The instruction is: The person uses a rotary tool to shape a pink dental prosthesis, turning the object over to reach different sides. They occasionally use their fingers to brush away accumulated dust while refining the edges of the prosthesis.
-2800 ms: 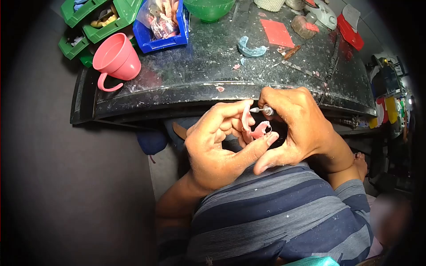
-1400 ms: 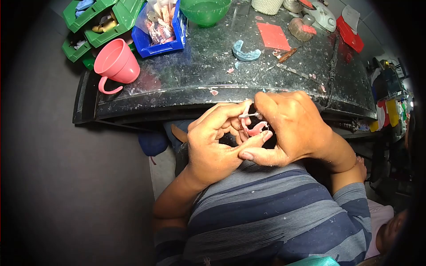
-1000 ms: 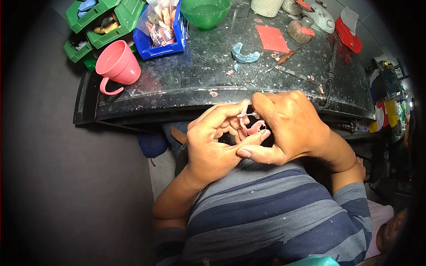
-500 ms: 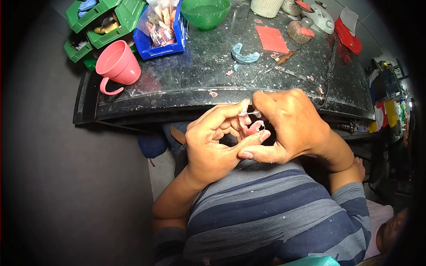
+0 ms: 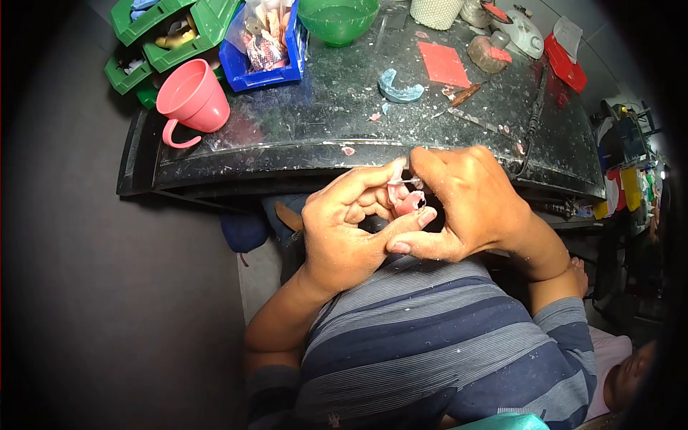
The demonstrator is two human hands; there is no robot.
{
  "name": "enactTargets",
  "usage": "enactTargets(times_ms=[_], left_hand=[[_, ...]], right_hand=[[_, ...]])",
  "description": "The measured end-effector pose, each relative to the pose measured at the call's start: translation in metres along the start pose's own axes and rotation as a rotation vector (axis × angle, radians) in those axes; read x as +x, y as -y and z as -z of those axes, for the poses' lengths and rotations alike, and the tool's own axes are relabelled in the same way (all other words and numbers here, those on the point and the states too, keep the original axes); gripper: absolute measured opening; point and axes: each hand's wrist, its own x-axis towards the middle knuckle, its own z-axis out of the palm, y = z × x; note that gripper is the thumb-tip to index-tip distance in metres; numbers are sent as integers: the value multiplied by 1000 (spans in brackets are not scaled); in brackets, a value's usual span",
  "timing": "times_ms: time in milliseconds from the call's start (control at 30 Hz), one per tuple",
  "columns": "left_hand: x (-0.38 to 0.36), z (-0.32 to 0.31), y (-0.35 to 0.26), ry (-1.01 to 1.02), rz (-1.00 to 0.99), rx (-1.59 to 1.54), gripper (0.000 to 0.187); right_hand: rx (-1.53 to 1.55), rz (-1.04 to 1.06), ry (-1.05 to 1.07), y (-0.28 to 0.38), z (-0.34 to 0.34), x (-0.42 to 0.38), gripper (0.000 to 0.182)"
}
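In front of my torso, my left hand [image 5: 347,229] is closed round a small pink denture plate [image 5: 408,205], its thumb below and fingertips above and behind. The plate has a notched, curved edge with a dark gap. My right hand [image 5: 476,204] is bent over from the right, its fingers curled on a thin, shiny metal tool [image 5: 410,180] that reaches across the plate's upper part. Most of that tool is hidden in the right fingers, so its exact kind does not show. The right thumb is stretched out close to the left thumb.
On the dusty black bench [image 5: 287,125] are a pink mug [image 5: 193,100], a blue bin [image 5: 265,77], a green bowl [image 5: 340,21], a blue arch-shaped piece [image 5: 398,89], a red wax sheet [image 5: 443,64] and a wood-handled knife [image 5: 466,94]. Another person [image 5: 623,373] is at lower right.
The view has shifted slightly, so the bench things sit a little higher and farther right. Both hands keep their hold, with the plate and tool turned only slightly.
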Motion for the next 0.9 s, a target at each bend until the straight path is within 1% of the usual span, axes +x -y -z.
enactTargets(times_ms=[67, 167, 300, 367, 500, 633, 700, 733, 833, 900], left_hand=[[1, 1, -1, 9, 14, 3, 49], [-1, 0, 1, 8, 28, -7, 49], [0, -1, -1, -1, 17, -11, 49], [0, -1, 0, 10, 22, -13, 49], [-1, -1, 0, -18, 31, -1, 49], [1, -1, 1, 15, 14, -26, 50], [1, -2, 0, -11, 29, -21, 51], [1, -1, 1, -13, 28, -20, 51], [2, 0, 2, 30, -24, -19, 51], [1, -1, -1, -9, 48, -48, 52]], right_hand=[[33, 26, -28, 1, -5, -1, 72], [22, 44, -14, -2, -6, -4, 70], [29, -21, 29, 0, 0, -2, 69], [37, 55, -36, 0, -7, -3, 68], [32, -2, -7, -1, -2, -2, 68], [73, 26, -42, -1, -7, -3, 67], [49, -28, -22, -2, -5, -2, 66], [64, 27, -51, 1, -6, -1, 66], [93, -6, -29, 1, -4, -1, 65], [91, -36, -26, 0, -5, -3, 63]])
